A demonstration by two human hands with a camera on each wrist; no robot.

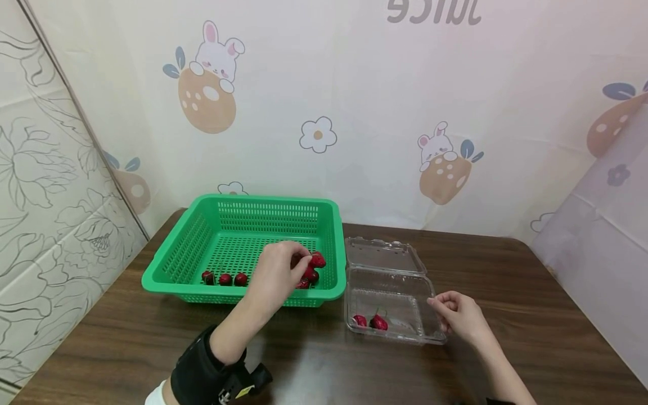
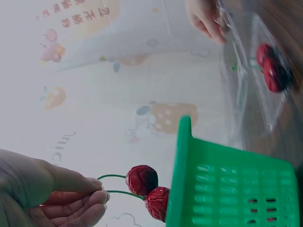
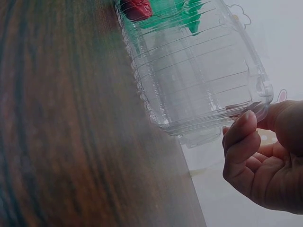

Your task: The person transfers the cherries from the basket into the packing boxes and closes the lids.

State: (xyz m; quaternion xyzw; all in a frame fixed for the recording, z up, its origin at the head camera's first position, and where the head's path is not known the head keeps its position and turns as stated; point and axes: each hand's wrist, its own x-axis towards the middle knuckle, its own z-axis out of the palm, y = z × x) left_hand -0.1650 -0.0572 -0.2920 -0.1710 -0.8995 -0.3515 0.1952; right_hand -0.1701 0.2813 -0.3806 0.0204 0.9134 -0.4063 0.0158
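Observation:
Between thumb and fingertips my left hand (image 1: 275, 275) pinches the green stems of a pair of red cherries (image 2: 141, 179), which hang at the basket's rim in the left wrist view. In the head view this hand is over the right part of the green basket (image 1: 268, 203), partly covering the cherries inside. My right hand (image 1: 462, 316) pinches the right edge of a clear plastic clamshell box (image 1: 390, 292). The box stands with its lid (image 1: 382, 256) folded back. Two cherries (image 1: 378, 322) lie at its front left, stems up.
Three cherries (image 1: 225, 279) sit in a row at the basket's front left, and several more (image 1: 304, 283) at its front right. Basket and box stand side by side on a dark wooden table (image 1: 329, 365). A printed curtain (image 1: 354, 84) hangs behind the table.

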